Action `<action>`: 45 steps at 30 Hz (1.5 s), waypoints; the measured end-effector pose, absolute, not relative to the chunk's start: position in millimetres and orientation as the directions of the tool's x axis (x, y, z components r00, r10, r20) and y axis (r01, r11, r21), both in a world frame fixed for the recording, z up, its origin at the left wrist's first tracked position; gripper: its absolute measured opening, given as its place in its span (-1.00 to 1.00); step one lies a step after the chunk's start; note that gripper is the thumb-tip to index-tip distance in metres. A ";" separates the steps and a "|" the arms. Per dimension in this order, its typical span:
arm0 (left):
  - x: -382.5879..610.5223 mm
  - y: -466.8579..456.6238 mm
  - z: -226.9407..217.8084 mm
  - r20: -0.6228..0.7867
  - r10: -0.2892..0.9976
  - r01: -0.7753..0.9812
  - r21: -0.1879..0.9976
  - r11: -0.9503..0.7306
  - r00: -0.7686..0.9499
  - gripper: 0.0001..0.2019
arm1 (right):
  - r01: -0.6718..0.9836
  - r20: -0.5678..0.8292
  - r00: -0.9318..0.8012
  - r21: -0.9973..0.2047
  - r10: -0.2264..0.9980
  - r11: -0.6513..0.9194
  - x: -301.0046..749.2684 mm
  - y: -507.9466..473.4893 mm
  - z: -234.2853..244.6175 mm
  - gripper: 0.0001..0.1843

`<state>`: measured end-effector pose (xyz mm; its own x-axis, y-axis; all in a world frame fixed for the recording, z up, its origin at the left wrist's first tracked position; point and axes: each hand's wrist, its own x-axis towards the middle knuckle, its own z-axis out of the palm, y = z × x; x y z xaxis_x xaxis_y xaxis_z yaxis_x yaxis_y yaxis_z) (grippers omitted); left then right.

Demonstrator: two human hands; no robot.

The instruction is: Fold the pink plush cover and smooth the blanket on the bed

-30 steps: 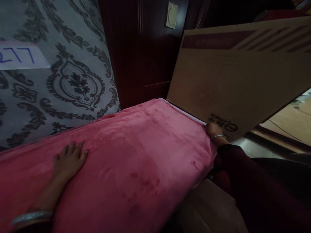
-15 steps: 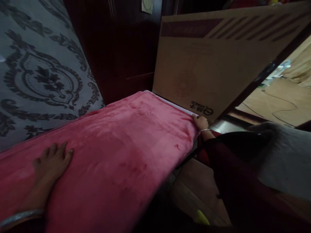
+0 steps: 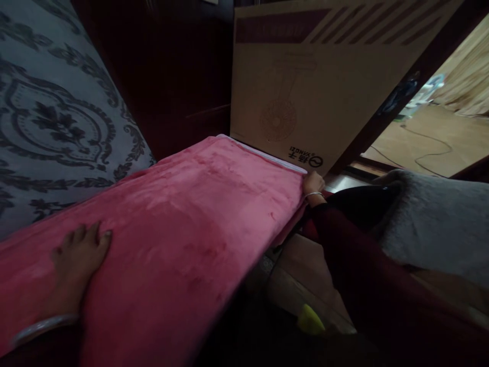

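The left hand (image 3: 78, 260) rests flat, its fingers spread and holding nothing, on the pink blanket (image 3: 183, 214), which lies along the patterned wall (image 3: 57, 120). Farther away, the right hand (image 3: 314, 183) grasps the blanket's corner, before a large cardboard box (image 3: 328, 97).

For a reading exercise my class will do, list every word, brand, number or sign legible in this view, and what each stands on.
"YANGZI": upside down on the large brown cardboard panel.
"扬子": the two Chinese characters beside it, also upside down.
Round black logo: a sign next to these words.
Lettering in the purple band along the panel's top: too blurred to read.
No legible numbers.
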<state>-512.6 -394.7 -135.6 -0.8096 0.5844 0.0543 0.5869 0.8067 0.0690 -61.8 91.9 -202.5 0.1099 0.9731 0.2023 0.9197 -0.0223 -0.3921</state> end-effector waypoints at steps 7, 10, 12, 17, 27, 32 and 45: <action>-513.6 -396.8 -137.1 0.057 0.569 0.572 0.065 0.818 -0.820 -0.16 | 0.910 0.221 0.151 -0.412 0.963 -0.048 -68.9 80.4 -204.0 -0.55; -518.6 -398.1 -140.8 0.061 0.574 0.577 0.062 0.814 -0.817 -0.17 | 0.910 0.352 -0.089 -0.352 0.932 0.220 -92.2 74.5 -191.6 -0.46; -522.1 -398.9 -144.0 0.067 0.570 0.574 0.055 0.817 -0.819 -0.19 | 0.837 0.391 -0.383 -0.237 0.837 0.493 -114.7 70.3 -187.4 -0.37; -524.4 -400.0 -146.1 0.066 0.565 0.568 0.034 0.822 -0.822 -0.19 | 0.704 0.063 -0.705 -0.061 0.706 0.708 -143.9 76.0 -197.7 -0.32; -534.9 -402.7 -157.7 0.109 0.522 0.523 -0.022 0.852 -0.846 -0.29 | 0.764 0.098 -0.641 -0.002 0.761 0.645 -194.6 87.1 -174.8 -0.36; -550.3 -410.9 -171.4 0.219 0.539 0.549 -0.016 0.836 -0.814 -0.25 | 0.322 0.074 -0.941 -0.105 0.330 0.941 -303.6 22.8 -179.8 -0.29; -567.0 -418.3 -192.9 0.147 0.537 0.523 -0.124 0.843 -0.831 -0.21 | 0.777 -0.029 -0.627 -0.102 0.779 0.621 -258.9 175.2 -191.1 -0.33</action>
<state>-567.0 -418.3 -192.9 -0.8305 0.5373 0.1468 0.5234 0.8430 -0.1241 -258.9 175.2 -191.1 -0.6269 0.7786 -0.0292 0.7767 0.6215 -0.1024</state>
